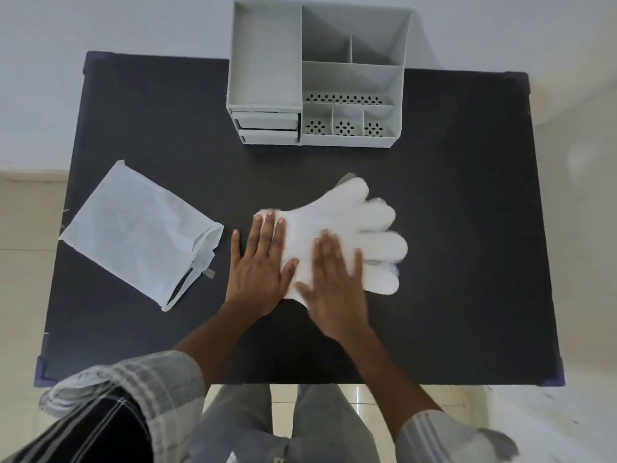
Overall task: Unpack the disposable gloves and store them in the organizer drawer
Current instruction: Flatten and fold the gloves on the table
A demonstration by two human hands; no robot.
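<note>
- Dark and matte, the table (pixel 133 135) fills the view from above, with pale wall and floor around it and the person's legs at the near edge.
- Disposable gloves (pixel 374 242) lie in a flat white stack at the middle of the table, cuffs toward the left, fingers fanned toward the right; the long axis runs roughly left to right across the person's front.
- Left hand (pixel 258 272) rests flat and spread, palm down, its fingertips on the cuff end of the stack and its heel on bare table; it pins, it grasps nothing.
- Right hand (pixel 334 289) also lies flat and spread, on the palm area of the stack, slightly blurred; no grip is closed on anything.
- Empty-looking white packaging (pixel 140 232), its mouth torn, lies well apart to the left.
- Grey organizer (pixel 317 75) stands at the far edge, beyond the gloves and a little left of their fingers; its two small drawers (pixel 267 127) sit at its front left, both appearing closed.
- My reading: unpacking is done and the stack is being flattened or readied for folding. Its length looks greater than the drawer front, so folding across the long axis seems needed. The left hand is nearer the drawers.
</note>
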